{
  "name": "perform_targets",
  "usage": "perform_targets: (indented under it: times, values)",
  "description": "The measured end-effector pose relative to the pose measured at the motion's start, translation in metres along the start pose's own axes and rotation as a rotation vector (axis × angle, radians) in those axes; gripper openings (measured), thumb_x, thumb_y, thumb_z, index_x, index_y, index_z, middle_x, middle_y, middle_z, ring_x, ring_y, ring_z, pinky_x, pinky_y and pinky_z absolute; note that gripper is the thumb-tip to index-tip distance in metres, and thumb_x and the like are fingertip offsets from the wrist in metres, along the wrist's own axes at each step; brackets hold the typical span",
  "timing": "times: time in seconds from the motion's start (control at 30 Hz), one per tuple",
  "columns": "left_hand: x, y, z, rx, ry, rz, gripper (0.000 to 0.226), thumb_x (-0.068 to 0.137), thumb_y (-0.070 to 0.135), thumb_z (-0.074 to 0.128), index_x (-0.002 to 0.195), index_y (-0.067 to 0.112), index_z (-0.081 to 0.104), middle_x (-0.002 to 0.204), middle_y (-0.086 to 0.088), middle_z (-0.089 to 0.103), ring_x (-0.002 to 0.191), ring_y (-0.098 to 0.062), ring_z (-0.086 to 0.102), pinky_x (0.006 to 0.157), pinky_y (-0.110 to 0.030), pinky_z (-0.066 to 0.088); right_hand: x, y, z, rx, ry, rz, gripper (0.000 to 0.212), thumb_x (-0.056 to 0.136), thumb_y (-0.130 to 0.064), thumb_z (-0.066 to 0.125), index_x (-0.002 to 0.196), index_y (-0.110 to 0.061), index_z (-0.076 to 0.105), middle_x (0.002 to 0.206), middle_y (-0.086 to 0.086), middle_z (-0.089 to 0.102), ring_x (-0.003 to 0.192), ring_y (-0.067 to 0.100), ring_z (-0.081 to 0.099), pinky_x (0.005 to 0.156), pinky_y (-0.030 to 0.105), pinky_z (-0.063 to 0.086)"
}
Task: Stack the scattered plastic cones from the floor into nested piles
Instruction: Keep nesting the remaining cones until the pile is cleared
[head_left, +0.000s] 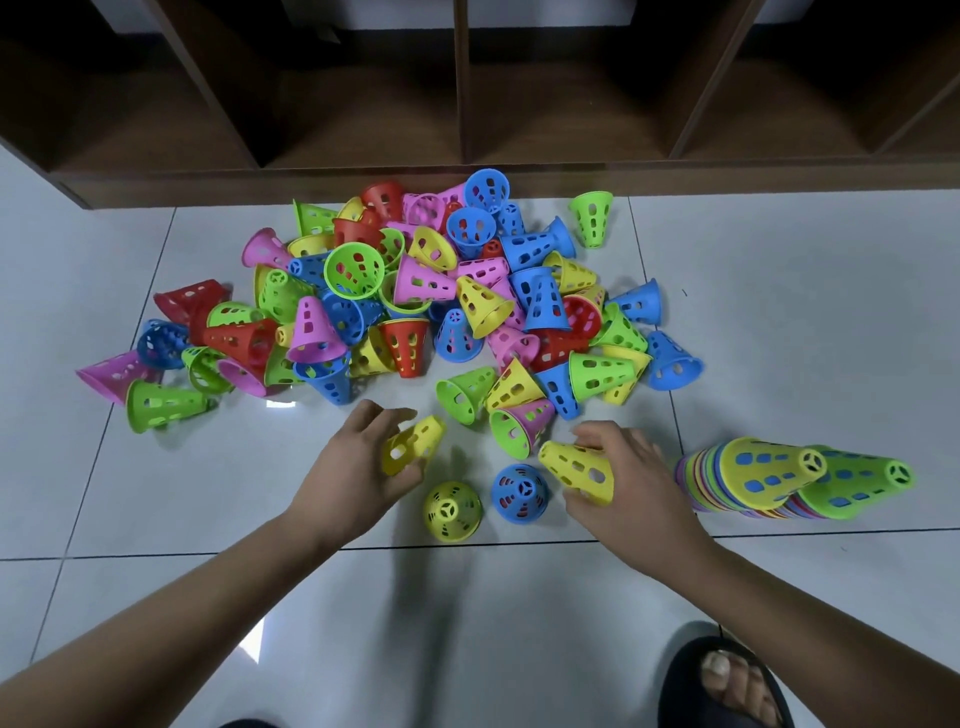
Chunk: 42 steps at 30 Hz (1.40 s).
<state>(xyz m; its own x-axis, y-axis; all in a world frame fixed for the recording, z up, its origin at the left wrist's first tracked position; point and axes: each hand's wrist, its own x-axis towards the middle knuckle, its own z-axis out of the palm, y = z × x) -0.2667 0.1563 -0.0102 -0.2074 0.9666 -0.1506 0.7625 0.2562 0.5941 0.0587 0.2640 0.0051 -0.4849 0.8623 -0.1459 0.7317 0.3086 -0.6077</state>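
A home-like room: pale glossy floor tiles (779, 312) run up to a dark wooden open-cubby shelf (462, 104), toy cones (415, 291) heaped just before it.

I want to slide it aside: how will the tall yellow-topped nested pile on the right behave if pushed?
Pushed high, the yellow-topped pile probably tips rather than slides: many cones tall on one base. Likely light, since the cones are thin plastic full of holes. It may knock the green-topped pile close beside it.
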Motion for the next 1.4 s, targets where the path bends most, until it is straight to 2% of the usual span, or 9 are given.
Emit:
perform_targets:
  times: [0.13, 0.27, 0.47, 0.73, 0.83, 0.9, 1.03, 1.2, 1.4]
  values:
    - [-0.007, 0.009, 0.000, -0.107, 0.057, 0.044, 0.025, 0.090, 0.028, 0.082, 0.113, 0.031, 0.072, 0.106, 0.012, 0.051, 0.097, -0.004, 0.065, 0.086, -0.017, 0.052, 0.001, -0.012, -0.003, 0.206, -0.071, -0.023, 0.070, 0.084, -0.025, 0.081, 0.141, -0.051, 0.049, 0.122, -0.029, 0.053, 0.120, 0.005, 0.054, 0.094, 0.026, 0.048]
    - [-0.008, 0.005, 0.013, 0.004, -0.009, 0.073, 0.036, 0.093, 0.039, 0.075, 0.125, 0.032, 0.061, 0.120, 0.014, 0.048, 0.097, -0.016, 0.065, 0.080, -0.035, 0.058, 0.003, -0.014, 0.001, 0.140, -0.061, -0.065, 0.060, 0.089, -0.030, 0.080, 0.141, -0.044, 0.054, 0.125, -0.027, 0.051, 0.121, 0.006, 0.054, 0.095, 0.031, 0.052]
    - [0.008, 0.009, 0.022, 0.177, -0.080, 0.272, 0.054, 0.089, 0.040, 0.079, 0.138, 0.031, 0.057, 0.139, 0.007, 0.053, 0.120, -0.023, 0.059, 0.095, -0.043, 0.054, 0.000, -0.006, 0.003, 0.133, -0.065, -0.034, 0.049, 0.087, -0.029, 0.081, 0.129, -0.042, 0.059, 0.119, -0.025, 0.053, 0.109, 0.009, 0.057, 0.088, 0.038, 0.054]
    - [0.038, 0.014, 0.019, 0.450, -0.198, 0.548, 0.072, 0.092, 0.032, 0.074, 0.156, 0.041, 0.042, 0.162, 0.005, 0.040, 0.143, -0.023, 0.045, 0.101, -0.038, 0.043, -0.002, -0.011, 0.002, 0.136, -0.038, -0.026, 0.046, 0.086, -0.031, 0.080, 0.121, -0.048, 0.054, 0.116, -0.028, 0.055, 0.110, 0.008, 0.053, 0.090, 0.034, 0.050]
    - [0.042, 0.016, 0.019, 0.506, -0.237, 0.671, 0.063, 0.101, 0.027, 0.059, 0.157, 0.045, 0.039, 0.166, 0.008, 0.036, 0.149, -0.019, 0.039, 0.106, -0.036, 0.040, -0.001, -0.016, 0.001, 0.143, -0.044, -0.030, 0.047, 0.086, -0.031, 0.080, 0.123, -0.045, 0.056, 0.117, -0.027, 0.056, 0.112, 0.007, 0.053, 0.091, 0.031, 0.050]
    - [0.045, 0.013, 0.020, 0.522, -0.253, 0.718, 0.051, 0.103, 0.029, 0.050, 0.152, 0.043, 0.047, 0.165, 0.008, 0.039, 0.151, -0.020, 0.038, 0.107, -0.036, 0.040, -0.001, -0.017, 0.000, 0.151, -0.051, -0.037, 0.046, 0.087, -0.030, 0.080, 0.124, -0.044, 0.057, 0.119, -0.025, 0.057, 0.113, 0.007, 0.054, 0.092, 0.030, 0.050]
    - [0.051, 0.003, 0.019, 0.599, -0.255, 0.609, 0.049, 0.084, 0.023, 0.072, 0.132, 0.029, 0.063, 0.156, 0.000, 0.051, 0.144, -0.025, 0.047, 0.099, -0.041, 0.045, -0.002, -0.023, -0.004, 0.162, -0.040, -0.054, 0.044, 0.087, -0.029, 0.081, 0.123, -0.042, 0.060, 0.117, -0.023, 0.059, 0.110, 0.009, 0.056, 0.094, 0.034, 0.051]
    - [0.046, -0.012, 0.017, 0.654, -0.221, 0.479, 0.054, 0.076, 0.024, 0.079, 0.127, 0.022, 0.062, 0.151, -0.005, 0.053, 0.135, -0.029, 0.053, 0.091, -0.044, 0.047, -0.004, -0.033, -0.004, 0.247, -0.059, -0.043, 0.043, 0.088, -0.033, 0.083, 0.124, -0.041, 0.060, 0.120, -0.020, 0.062, 0.115, 0.009, 0.059, 0.095, 0.030, 0.051]
    - [0.038, -0.031, 0.014, 0.629, -0.084, 0.412, 0.058, 0.077, 0.050, 0.085, 0.122, 0.020, 0.064, 0.129, 0.000, 0.063, 0.117, -0.028, 0.057, 0.086, -0.041, 0.044, -0.009, -0.028, 0.010, 0.260, -0.197, -0.028, 0.047, 0.090, -0.043, 0.079, 0.130, -0.045, 0.056, 0.125, -0.019, 0.065, 0.114, 0.009, 0.063, 0.093, 0.038, 0.055]
